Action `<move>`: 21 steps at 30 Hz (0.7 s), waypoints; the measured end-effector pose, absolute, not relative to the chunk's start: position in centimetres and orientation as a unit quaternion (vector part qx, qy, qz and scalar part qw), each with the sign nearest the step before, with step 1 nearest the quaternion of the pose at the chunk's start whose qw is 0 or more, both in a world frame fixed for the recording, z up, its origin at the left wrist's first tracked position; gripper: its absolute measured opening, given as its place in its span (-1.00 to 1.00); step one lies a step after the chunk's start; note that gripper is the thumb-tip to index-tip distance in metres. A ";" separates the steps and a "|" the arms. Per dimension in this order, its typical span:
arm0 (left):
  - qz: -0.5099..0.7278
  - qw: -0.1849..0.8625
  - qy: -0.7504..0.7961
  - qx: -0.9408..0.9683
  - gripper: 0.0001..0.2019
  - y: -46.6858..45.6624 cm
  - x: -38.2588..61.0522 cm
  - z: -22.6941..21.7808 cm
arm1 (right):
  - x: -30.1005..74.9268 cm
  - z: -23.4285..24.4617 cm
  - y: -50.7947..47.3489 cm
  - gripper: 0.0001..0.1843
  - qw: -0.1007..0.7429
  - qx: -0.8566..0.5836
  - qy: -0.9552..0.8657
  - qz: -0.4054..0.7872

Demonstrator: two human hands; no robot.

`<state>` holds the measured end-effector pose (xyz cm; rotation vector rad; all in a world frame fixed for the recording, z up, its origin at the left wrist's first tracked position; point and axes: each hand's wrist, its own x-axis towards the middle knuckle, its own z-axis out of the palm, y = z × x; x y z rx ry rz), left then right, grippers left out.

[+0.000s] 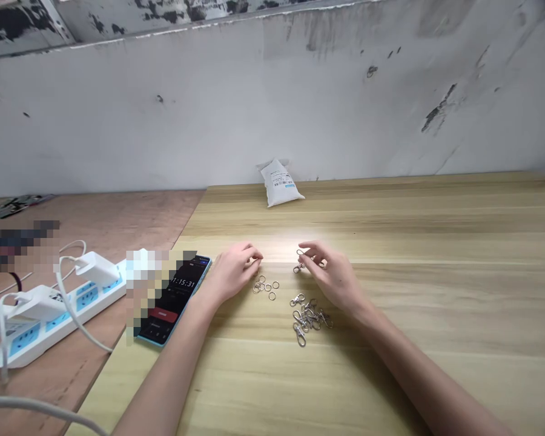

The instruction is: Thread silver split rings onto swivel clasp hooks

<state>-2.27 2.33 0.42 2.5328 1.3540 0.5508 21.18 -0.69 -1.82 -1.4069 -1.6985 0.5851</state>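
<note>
My right hand (329,269) is closed in a pinch on a small silver swivel clasp (297,267), which hangs at the fingertips above the wooden tabletop. To its left, my left hand (237,266) has its thumb and fingers curled together just behind a loose group of several small metal rings (267,287). Whatever lies between those left fingertips, if anything, is too small to make out. Nearer to me, below the right hand, several silver swivel clasps (309,316) lie in a heap.
A white labelled plastic packet (281,184) sits against the wall at the back. Left of my left forearm lies a phone (175,303) showing a timer. A white power strip (77,309) with plugged-in chargers and cables runs along the brown surface further left.
</note>
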 end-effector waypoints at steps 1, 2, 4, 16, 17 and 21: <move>0.185 0.110 0.459 0.862 -0.85 2.3 -2.2 0.4 | 21.3 -1.8 -0.6 -0.73 0.423 -0.563 -0.669 0.237; 0.185 0.112 0.453 0.865 -0.85 2.2 -1.9 0.2 | 21.4 -1.7 -0.6 -0.72 0.430 -0.564 -0.663 0.241; 0.191 0.111 0.425 0.878 -0.86 2.0 -1.1 -0.3 | 21.6 -1.6 -0.5 -0.72 0.445 -0.565 -0.649 0.248; 0.153 0.174 0.297 0.927 -0.87 -0.4 1.8 -0.2 | 22.2 -1.6 -0.1 -0.80 0.487 -0.584 -0.595 0.258; 0.150 0.172 0.295 0.928 -0.87 -0.4 1.8 -0.3 | 22.2 -1.6 -0.1 -0.80 0.487 -0.584 -0.596 0.257; 0.150 0.165 0.289 0.931 -0.89 -0.2 1.9 -0.6 | 22.2 -1.4 -0.2 -0.82 0.491 -0.584 -0.595 0.252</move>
